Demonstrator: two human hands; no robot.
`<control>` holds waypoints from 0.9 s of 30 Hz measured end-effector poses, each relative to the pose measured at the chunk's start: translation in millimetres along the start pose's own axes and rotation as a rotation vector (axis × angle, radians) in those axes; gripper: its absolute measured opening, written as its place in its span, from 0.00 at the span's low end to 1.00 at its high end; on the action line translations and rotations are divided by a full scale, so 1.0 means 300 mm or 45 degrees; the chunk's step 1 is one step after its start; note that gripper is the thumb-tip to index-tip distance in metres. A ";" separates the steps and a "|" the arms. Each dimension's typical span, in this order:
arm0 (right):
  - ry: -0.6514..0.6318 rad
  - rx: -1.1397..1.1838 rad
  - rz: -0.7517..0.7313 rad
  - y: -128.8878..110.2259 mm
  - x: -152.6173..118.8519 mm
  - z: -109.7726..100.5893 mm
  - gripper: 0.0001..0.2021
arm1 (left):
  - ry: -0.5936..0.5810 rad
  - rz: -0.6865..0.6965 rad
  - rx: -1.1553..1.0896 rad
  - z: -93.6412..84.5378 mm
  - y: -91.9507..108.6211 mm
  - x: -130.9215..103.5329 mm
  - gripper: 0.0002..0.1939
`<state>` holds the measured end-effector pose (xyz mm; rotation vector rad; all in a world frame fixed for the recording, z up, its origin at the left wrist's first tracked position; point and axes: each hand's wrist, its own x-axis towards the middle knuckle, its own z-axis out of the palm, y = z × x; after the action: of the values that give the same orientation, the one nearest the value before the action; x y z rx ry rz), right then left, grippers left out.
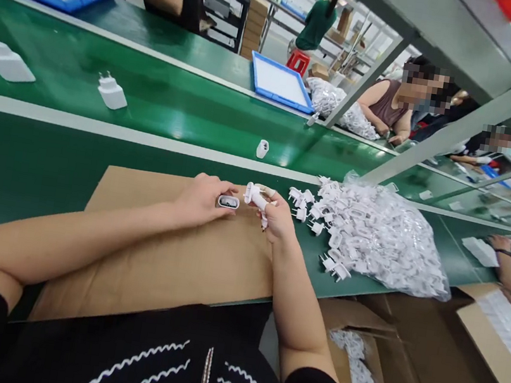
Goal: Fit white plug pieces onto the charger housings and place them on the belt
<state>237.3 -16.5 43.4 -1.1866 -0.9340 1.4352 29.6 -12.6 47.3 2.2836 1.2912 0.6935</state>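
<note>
Over a flat sheet of brown cardboard, my left hand grips a white charger housing, its open end facing me with dark parts inside. Just to the right, my right hand is closed on white plug pieces; the one at the front, a white plug cap, points toward the housing. A small gap lies between the two. The right fingers partly hide the other pieces. Beside my right hand, several loose plug caps lie on the green bench, next to a clear bag full of white plug caps.
Beyond the bench runs a green conveyor carrying white chargers and an upright housing. Blue-rimmed trays stand behind it. A slanted metal post rises at the right. Below right are open cartons. Other people work across and at the right.
</note>
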 end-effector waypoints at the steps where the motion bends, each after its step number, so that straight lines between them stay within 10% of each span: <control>1: -0.006 -0.016 -0.011 0.001 -0.002 0.000 0.22 | -0.021 0.006 0.025 0.005 0.003 -0.012 0.22; 23: -0.037 -0.878 -0.709 -0.008 -0.071 0.004 0.12 | -0.029 -0.005 0.018 0.056 -0.030 -0.051 0.16; 27: -0.245 -1.194 -0.877 -0.026 -0.086 0.015 0.13 | -0.013 0.000 -0.040 0.064 -0.033 -0.051 0.14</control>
<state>234.7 -40.1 56.9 -1.1657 -2.0364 0.5253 27.9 -23.5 23.2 2.2597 1.2669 0.6964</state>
